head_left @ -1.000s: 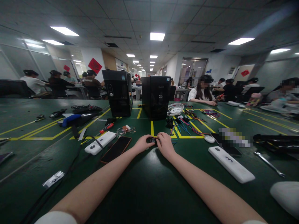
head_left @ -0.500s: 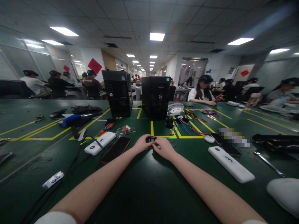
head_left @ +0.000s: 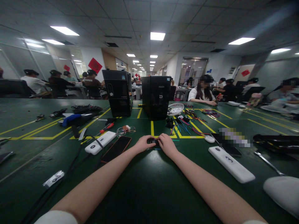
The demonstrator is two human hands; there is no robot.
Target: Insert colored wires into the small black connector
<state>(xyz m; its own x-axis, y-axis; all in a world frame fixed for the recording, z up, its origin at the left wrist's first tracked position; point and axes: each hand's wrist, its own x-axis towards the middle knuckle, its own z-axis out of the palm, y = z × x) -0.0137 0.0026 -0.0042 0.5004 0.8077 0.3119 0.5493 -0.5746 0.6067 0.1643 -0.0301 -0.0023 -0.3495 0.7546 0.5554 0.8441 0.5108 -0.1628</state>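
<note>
Your left hand (head_left: 143, 143) was clamped on a small black part (head_left: 153, 142), thumb on the near side, fingers curled round the far side. Your right hand (head_left: 167, 146) was close against it, fingers bent together at the part's right end; you could not tell whether they pinched it or only touched it. The part sat between your two hands, low over the green table (head_left: 149, 189), its details too small to make out. A thin green wire (head_left: 175, 140) stuck out just right of your right hand.

Just left of your left hand lay a dark phone (head_left: 116, 149), with a white power bank (head_left: 100, 143) beyond it and a pair of glasses (head_left: 126, 130) behind the phone. Past your hands stood two black computer cases (head_left: 156, 98). Beyond your right hand, to its right, were a heap of coloured wires (head_left: 184, 125) and a white basket (head_left: 175, 109). Well out to the right of your right hand lay a wrench (head_left: 268, 163).
</note>
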